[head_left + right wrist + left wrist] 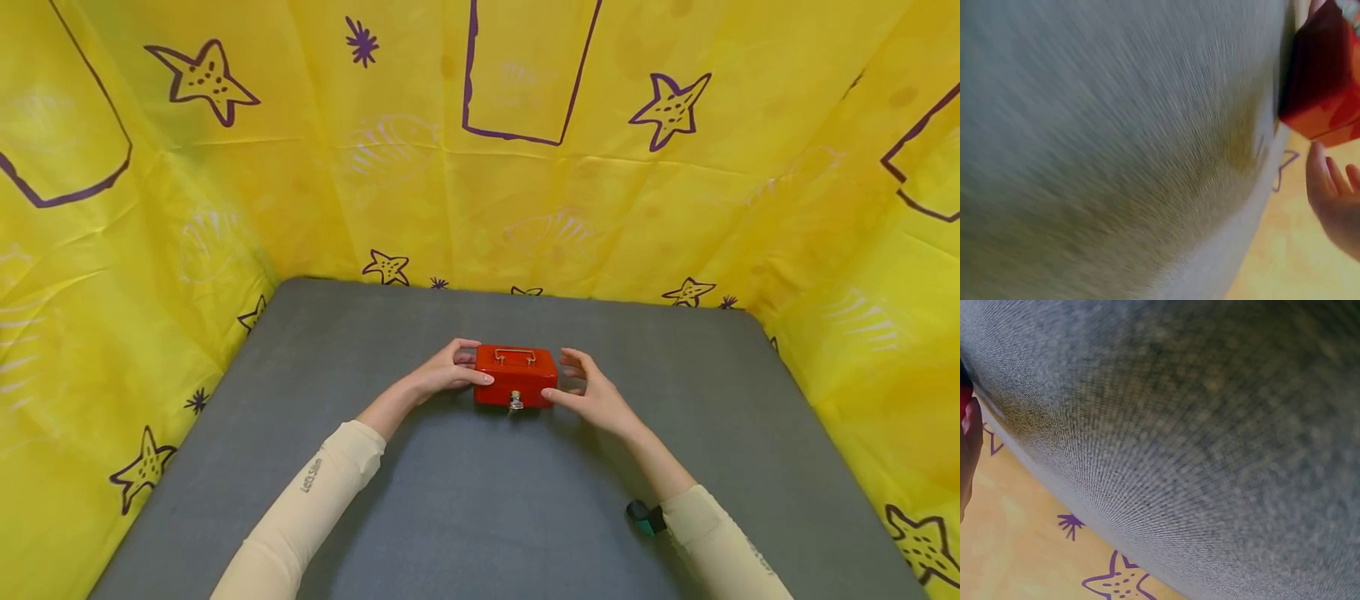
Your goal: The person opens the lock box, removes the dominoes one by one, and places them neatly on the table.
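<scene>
A small red metal box (pixel 516 377) with a thin handle on its lid stands on the grey table; keys (pixel 516 402) hang at its front lock. My left hand (pixel 448 371) holds the box's left end, thumb on the front face and fingers round the side, partly hidden. At the right end, my right hand (pixel 596 400) touches the front corner with its thumb, its fingers spread and apart from the side. The right wrist view shows the box (pixel 1322 81) with right-hand fingers (pixel 1332 181) beside it. Only a sliver of box (pixel 965 395) and left-hand fingers (pixel 969 450) show in the left wrist view.
The grey table (pixel 450 517) extends around the box. Yellow cloth (pixel 420 200) with purple stars and pale fish bones hangs along the table's back and both sides. A dark band (pixel 645 517) is at the right forearm, near the sleeve.
</scene>
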`<state>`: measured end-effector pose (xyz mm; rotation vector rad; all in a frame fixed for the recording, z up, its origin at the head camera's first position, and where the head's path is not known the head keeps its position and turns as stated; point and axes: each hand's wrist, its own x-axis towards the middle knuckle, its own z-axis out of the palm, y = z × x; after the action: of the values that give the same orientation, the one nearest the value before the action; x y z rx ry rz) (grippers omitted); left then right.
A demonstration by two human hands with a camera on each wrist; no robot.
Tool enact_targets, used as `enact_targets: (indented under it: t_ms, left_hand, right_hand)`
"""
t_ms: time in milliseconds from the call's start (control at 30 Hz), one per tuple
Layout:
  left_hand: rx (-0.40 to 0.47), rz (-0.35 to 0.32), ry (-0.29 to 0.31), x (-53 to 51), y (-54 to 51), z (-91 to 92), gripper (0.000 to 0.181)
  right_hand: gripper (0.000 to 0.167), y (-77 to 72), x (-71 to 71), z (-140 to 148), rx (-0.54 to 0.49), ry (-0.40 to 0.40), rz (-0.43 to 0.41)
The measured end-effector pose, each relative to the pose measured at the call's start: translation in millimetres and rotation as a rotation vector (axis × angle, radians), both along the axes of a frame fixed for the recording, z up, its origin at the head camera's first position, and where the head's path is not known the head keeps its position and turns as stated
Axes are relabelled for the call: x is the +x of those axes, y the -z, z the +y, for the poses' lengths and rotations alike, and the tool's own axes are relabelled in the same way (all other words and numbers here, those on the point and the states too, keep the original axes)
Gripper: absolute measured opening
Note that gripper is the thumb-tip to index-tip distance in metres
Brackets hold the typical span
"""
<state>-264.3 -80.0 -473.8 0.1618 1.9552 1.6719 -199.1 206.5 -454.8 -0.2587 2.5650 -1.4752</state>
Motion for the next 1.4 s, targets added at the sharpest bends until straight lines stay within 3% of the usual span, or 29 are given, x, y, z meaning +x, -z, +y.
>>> enact_targets:
  t_ms: [167,367,733,1133,1400]
  left_hand:
    - [-0.012,0.003,-0.008,2.1,2.0,0.6,0.079]
    - [-0.017,0.006,-0.008,6.2,3.1,1.1,0.080]
    - [0.005,0.042,0.012,9.6,5.7,1.6,0.082]
    - [-0.064,0.134,0.085,12.4,3.9,-1.2,0.090]
    - [-0.122,0.187,0.114,11.7,3.7,-1.5,0.097]
  right_hand:
    - [0.096,8.7,-19.7,0,-0.002,-0.123,-0.100]
    - [0.099,12.4,-27.5,-3,0.023,-0.163,-0.146]
    - [0.093,18.1,-32.2,-1,0.059,-0.174,-0.088]
    - [0.097,16.4,-30.9,-1,0.069,-0.157,-0.090]
    - [0.100,19.1,-31.4,-3,0.140,-0.133,-0.043]
